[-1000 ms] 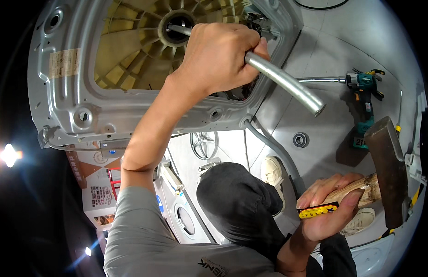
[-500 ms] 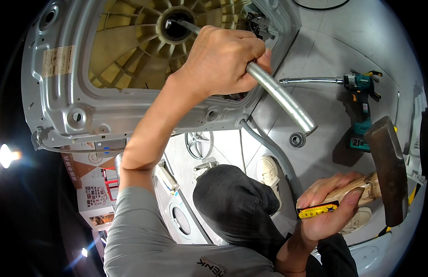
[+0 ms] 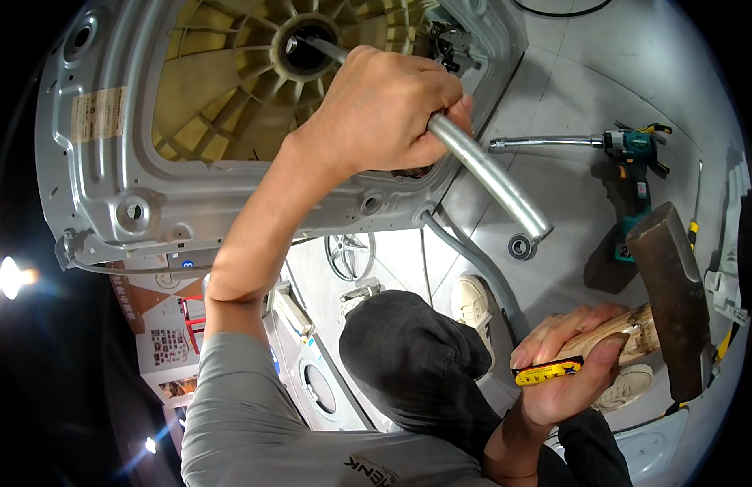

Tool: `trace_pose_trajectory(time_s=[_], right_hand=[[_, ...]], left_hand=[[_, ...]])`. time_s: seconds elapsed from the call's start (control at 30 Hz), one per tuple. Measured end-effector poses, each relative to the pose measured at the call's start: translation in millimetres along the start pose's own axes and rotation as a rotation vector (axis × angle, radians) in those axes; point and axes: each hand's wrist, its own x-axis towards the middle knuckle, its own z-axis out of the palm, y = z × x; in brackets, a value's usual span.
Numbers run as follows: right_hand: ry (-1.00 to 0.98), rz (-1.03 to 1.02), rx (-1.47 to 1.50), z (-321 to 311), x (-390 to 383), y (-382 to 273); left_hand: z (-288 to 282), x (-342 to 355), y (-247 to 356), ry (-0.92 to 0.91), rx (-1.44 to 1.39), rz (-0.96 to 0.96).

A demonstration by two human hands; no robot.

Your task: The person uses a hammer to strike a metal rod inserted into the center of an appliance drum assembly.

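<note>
My left hand (image 3: 392, 109) is closed round a metal rod (image 3: 494, 178) with a thick silvery rear end. The rod slants down to the right, and its thin end reaches into the dark hub hole (image 3: 309, 46) of a yellowish ribbed plastic tub (image 3: 222, 89). How deep the tip sits I cannot tell. A grey sheet-metal cabinet (image 3: 189, 199) frames the tub. At the lower right, my right hand (image 3: 567, 357) grips a hammer (image 3: 672, 300) by its wooden handle, which bears a yellow and black label. The hammer's heavy dark head stands apart from the rod's thick end.
A ring bearing (image 3: 521, 247) lies on the tiled floor below the rod's end. Farther right is a teal cordless power tool (image 3: 631, 150) with a long chrome extension. A grey hose (image 3: 481, 264) runs down from the cabinet. A spoked pulley wheel (image 3: 349, 256) lies beyond my knee.
My right hand and the hammer have shifted slightly left. The rod's thick end has moved a little left and down, with my left hand still round it.
</note>
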Motion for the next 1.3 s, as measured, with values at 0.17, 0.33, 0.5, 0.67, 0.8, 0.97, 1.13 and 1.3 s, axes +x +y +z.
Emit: trace_pose_trajectory(time_s=[0.17, 0.33, 0.5, 0.67, 0.8, 0.97, 1.13, 1.3], right_hand=[[0.008, -0.019, -0.013, -2.7, -1.7, 3.6], [-0.054, -0.158, -0.070, -6.9, -6.2, 8.4], [-0.071, -0.210, -0.007, -12.3, -14.8, 1.6], [-0.046, -0.290, 0.084, -12.6, -20.6, -5.6], [-0.171, -0.311, -0.081, -3.3, -23.1, 12.8], [-0.196, -0.140, -0.068, 8.6, -22.4, 3.6], [0.012, -0.172, -0.046, -7.7, -23.6, -7.1], [0.076, -0.189, 0.033, -14.9, -13.0, -8.3]], left_hand=[[1.0, 4.0, -5.3, -0.059, -0.007, -0.005], [5.9, 7.5, -3.4, -0.111, 0.012, -0.030], [4.5, 9.1, -6.3, -0.061, -0.004, -0.003], [1.7, 7.1, -6.7, -0.059, -0.027, -0.024], [-1.6, 12.7, -2.1, -0.086, -0.020, -0.011], [4.0, -0.4, -11.5, -0.110, 0.016, -0.066], [-0.2, 6.4, -0.3, -0.045, -0.041, -0.053], [-0.5, 3.9, -6.4, -0.047, -0.052, -0.031]])
